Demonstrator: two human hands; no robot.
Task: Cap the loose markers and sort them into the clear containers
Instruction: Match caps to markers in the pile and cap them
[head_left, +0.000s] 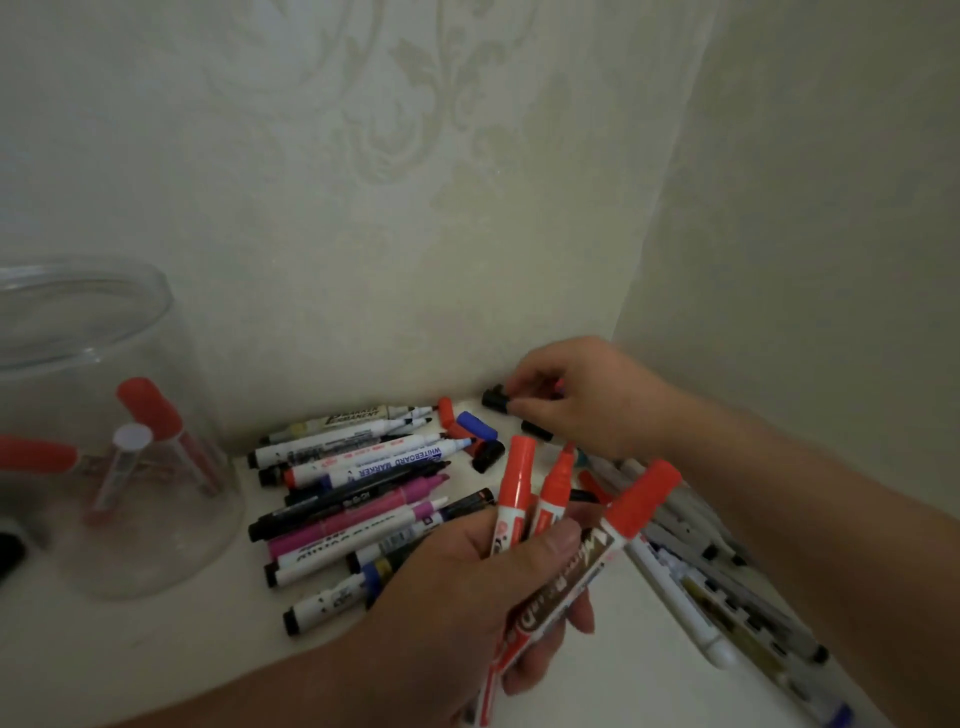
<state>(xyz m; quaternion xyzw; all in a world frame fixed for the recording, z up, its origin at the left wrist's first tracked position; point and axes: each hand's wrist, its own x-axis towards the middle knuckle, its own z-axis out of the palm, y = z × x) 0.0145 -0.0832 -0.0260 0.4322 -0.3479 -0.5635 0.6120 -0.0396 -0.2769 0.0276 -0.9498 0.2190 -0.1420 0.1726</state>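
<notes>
1. Three red markers (558, 493) stand fanned upward in the left hand (483, 587), whose fingers and thumb curl round their barrels. The outer two wear red caps. The middle one narrows toward its tip, and whether it is capped cannot be told.
2. The right hand (576, 395) reaches to the corner where the walls meet. Its fingertips pinch a black cap (494, 399) just above the surface.
3. Between the two hands lie loose caps (470, 428): red, blue and black ones, close together and partly touching.
4. Left of the caps, a heap of loose markers (353, 488) lies on the white surface (649, 670). Most lie roughly parallel, and several show bare tips pointing right. The barrels are white, black and pink.
5. A second heap of pens (727, 587) lies under the right forearm, along the right-hand wall.
6. A clear container (171, 519) stands at the left edge, well apart from the hands. Red-capped markers (150, 405) lean inside it.
7. Pale patterned wallpaper (363, 208) covers the wall behind.
</notes>
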